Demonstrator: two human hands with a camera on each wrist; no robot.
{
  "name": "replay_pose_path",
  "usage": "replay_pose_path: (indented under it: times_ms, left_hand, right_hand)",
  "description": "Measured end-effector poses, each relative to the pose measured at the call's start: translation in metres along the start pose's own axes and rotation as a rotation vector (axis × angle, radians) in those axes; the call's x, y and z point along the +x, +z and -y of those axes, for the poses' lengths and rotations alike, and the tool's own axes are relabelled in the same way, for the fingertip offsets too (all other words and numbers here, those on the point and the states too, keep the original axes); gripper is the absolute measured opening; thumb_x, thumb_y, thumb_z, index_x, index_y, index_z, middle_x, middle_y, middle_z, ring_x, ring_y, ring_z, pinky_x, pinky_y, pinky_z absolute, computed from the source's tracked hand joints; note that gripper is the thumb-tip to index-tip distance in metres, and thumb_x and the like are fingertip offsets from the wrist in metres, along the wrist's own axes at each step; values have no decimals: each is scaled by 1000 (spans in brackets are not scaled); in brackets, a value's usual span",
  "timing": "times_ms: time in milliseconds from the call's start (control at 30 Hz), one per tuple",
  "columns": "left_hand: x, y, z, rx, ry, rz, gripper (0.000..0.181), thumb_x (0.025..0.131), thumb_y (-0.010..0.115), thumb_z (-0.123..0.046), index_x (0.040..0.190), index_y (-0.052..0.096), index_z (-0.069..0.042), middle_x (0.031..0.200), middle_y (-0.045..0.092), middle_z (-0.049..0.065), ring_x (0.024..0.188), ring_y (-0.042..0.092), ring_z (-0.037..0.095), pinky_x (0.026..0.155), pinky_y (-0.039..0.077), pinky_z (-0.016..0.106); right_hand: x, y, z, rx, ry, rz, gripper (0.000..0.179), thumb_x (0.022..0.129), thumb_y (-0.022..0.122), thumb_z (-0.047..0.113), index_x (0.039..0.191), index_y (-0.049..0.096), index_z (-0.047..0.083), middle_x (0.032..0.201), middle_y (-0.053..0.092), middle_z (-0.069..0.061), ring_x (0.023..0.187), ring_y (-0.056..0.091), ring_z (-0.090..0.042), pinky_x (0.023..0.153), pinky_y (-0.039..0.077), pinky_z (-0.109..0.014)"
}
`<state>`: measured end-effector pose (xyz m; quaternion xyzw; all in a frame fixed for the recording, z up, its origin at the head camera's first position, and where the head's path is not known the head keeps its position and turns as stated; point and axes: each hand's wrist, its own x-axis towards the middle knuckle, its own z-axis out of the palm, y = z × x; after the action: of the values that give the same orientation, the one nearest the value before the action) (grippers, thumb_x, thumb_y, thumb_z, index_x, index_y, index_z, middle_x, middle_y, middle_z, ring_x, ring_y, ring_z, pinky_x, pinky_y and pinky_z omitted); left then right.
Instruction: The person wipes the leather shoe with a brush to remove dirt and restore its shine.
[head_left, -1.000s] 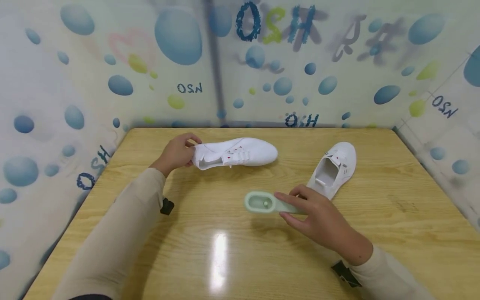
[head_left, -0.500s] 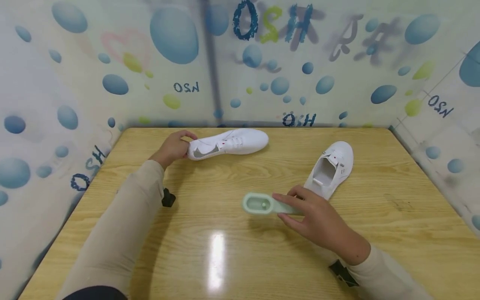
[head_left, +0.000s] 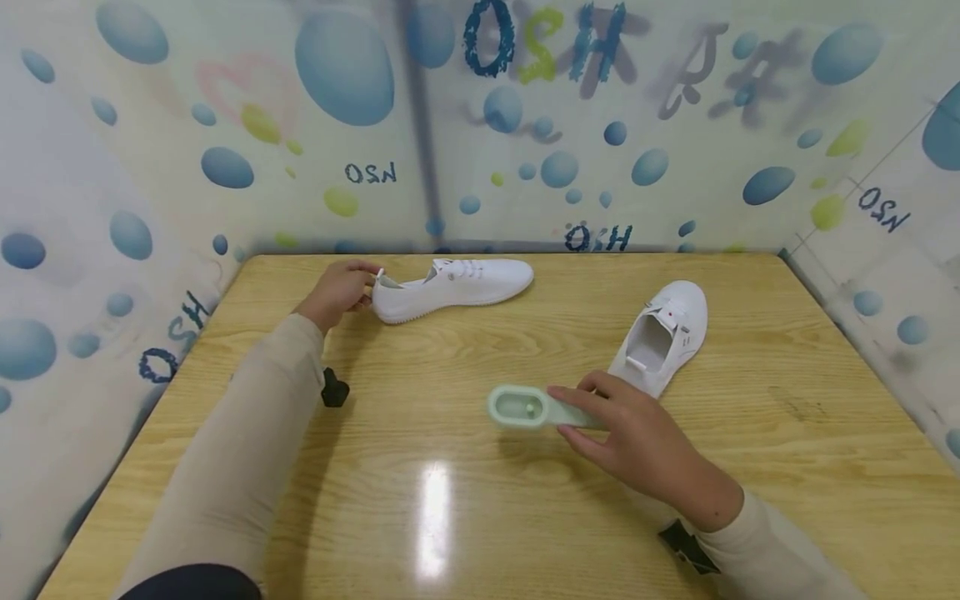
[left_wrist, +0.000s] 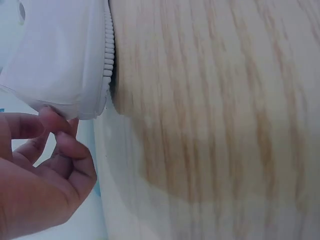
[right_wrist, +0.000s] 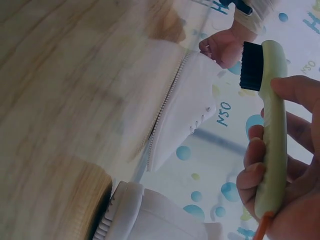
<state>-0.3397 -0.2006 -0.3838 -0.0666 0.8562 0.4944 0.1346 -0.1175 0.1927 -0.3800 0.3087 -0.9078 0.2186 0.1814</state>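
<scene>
A white lace-up shoe (head_left: 457, 287) stands upright on its sole near the table's back edge, toe to the right. At its heel, my left hand (head_left: 337, 292) has curled fingers on the back tab; the left wrist view shows a fingertip against the heel (left_wrist: 55, 65). My right hand (head_left: 637, 429) grips a pale green brush (head_left: 521, 407) by its handle, above the table. Dark bristles (right_wrist: 252, 66) show on the brush head in the right wrist view. Just beyond the right hand lies the second white shoe (head_left: 663, 333), its heel partly hidden by that hand.
The wooden table (head_left: 375, 500) has a bright light reflection at its front middle. A patterned wall (head_left: 480, 167) with blue drops closes off the back and both sides.
My left hand has shifted the left shoe slightly back and left and turned it from tilted toward me to upright on its sole. The right hand and brush stay almost still.
</scene>
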Motion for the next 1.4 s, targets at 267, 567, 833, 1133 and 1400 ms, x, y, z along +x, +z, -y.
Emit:
replay_pose_path:
  times_ms: [267,567,833,1133,1400]
  left_hand:
    - [-16,2,-1,90,106,-152,35,105,37,-20,131,57,-8,122,56,13,81,58,19,71,48,30]
    - [-53,35,-26,366,540,-395,26,102,48,-28,110,65,-10,96,60,9,75,54,26,66,43,37]
    - [-87,87,-69,488,702,-157,18,103,53,-28,107,65,-15,94,63,2,76,56,19,71,48,34]
    - [-98,153,-104,595,849,71,14,103,55,-29,107,65,-21,94,61,-5,75,56,10,65,47,28]
    - [-100,206,-118,720,906,266,21,105,51,-29,122,64,-26,106,63,-7,86,60,6,69,48,24]
  right_hand:
    - [0,0,1,17,-3,2,47,78,86,20,123,72,18,95,61,2,75,48,-4,59,45,-17]
    - [-11,-6,-3,-3,-15,-1,49,76,87,19,122,72,19,94,61,5,75,47,-3,61,44,-19]
    - [-26,-14,-5,-12,-31,35,47,74,87,18,119,73,22,95,60,6,75,49,-2,62,46,-19]
    - [-43,-19,-9,16,10,145,46,78,86,20,121,71,23,101,59,8,77,48,1,62,45,-18]
    - [-52,-20,-15,48,-74,167,46,77,85,18,121,71,21,99,58,9,78,48,1,63,44,-18]
